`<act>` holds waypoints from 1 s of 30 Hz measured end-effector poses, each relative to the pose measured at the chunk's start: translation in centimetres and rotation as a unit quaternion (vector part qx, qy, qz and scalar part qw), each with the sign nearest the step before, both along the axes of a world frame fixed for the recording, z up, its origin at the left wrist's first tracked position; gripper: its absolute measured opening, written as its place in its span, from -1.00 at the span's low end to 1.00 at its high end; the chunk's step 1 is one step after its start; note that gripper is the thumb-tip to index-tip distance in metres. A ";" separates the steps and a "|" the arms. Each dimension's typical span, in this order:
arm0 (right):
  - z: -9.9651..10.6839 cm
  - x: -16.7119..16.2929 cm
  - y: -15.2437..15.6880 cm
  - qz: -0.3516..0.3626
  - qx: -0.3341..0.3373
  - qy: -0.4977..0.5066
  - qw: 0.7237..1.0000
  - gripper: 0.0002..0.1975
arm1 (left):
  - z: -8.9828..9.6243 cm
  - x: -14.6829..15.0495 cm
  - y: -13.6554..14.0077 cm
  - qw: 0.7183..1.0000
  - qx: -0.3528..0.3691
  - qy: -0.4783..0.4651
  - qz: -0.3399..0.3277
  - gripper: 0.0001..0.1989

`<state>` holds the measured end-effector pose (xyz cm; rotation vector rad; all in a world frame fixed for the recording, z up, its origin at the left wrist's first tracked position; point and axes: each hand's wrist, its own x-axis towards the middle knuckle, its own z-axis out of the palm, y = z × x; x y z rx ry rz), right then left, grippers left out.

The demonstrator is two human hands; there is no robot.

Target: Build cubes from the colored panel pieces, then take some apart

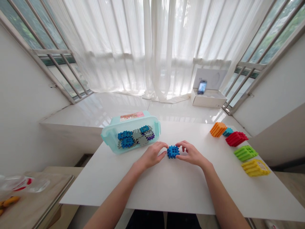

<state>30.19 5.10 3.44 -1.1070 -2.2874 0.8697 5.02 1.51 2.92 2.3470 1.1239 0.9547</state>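
Note:
A small stack of blue notched plastic building tiles point(173, 152), with a window-like grid on its top, lies on the white table in front of me. My left hand point(153, 155) is at its left edge, thumb and fingertips curved against that side. From the right, my right hand point(190, 154) brackets the stack, with the index finger at the back corner and the thumb at the front corner. Left of my hands, a pale turquoise plastic bin point(114, 135) contains blue, grey and purple tiles point(137, 136) of the same kind.
Along the table's right side stand stacks of tiles: orange point(218, 129), teal point(228, 132), red point(236, 138), green point(246, 153) and yellow point(256, 168). On the sill behind, a white box point(207, 100) props up a phone point(202, 87). A plastic bottle point(26, 183) lies at lower left.

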 end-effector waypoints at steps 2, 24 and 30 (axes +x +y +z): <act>-0.2 -0.2 -0.1 0.006 -0.001 -0.002 1.000 -0.60 | 0.1 -0.1 -0.1 1.000 -0.022 -0.002 -0.011 -0.76; -1.0 -0.7 0.0 0.004 0.006 -0.007 1.000 -0.61 | -1.0 0.3 0.2 0.998 -0.005 0.058 -0.022 -0.80; -1.2 -0.7 -0.1 0.008 -0.007 -0.015 1.000 -0.59 | -1.2 0.4 0.2 0.996 0.007 0.084 -0.014 -0.86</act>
